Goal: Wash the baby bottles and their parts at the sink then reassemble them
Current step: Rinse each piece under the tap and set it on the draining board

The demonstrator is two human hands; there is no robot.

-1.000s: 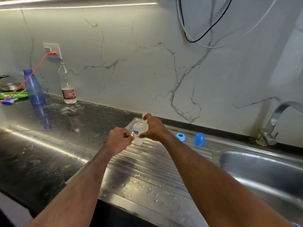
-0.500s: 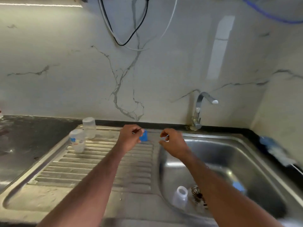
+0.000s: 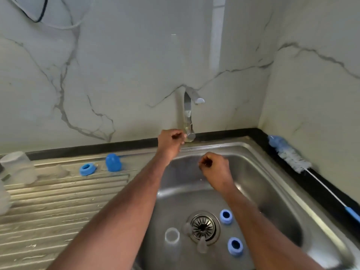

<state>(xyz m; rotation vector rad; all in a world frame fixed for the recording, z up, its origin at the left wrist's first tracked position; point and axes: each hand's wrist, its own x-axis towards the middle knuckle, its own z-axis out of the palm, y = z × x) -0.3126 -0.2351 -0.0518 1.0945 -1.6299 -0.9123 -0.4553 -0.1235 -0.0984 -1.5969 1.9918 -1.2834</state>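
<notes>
Lower centre, in my sink (image 3: 282, 195): two blue rings (image 3: 235, 246), clear bottle (image 3: 172, 236), teat by the drain (image 3: 203, 225). Mid-frame: my right hand (image 3: 215, 170), curled, empty. Beyond: my left hand (image 3: 170, 140) touching the tap (image 3: 188, 115) base. Left drainboard: blue cap (image 3: 113, 162), ring (image 3: 86, 169). Right edge: brush (image 3: 290, 153).

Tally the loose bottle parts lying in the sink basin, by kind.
Blue rings: 2
Clear bottle: 1
Clear teats: 2, blurred beside the drain, so kind is less certain
Total: 5
</notes>
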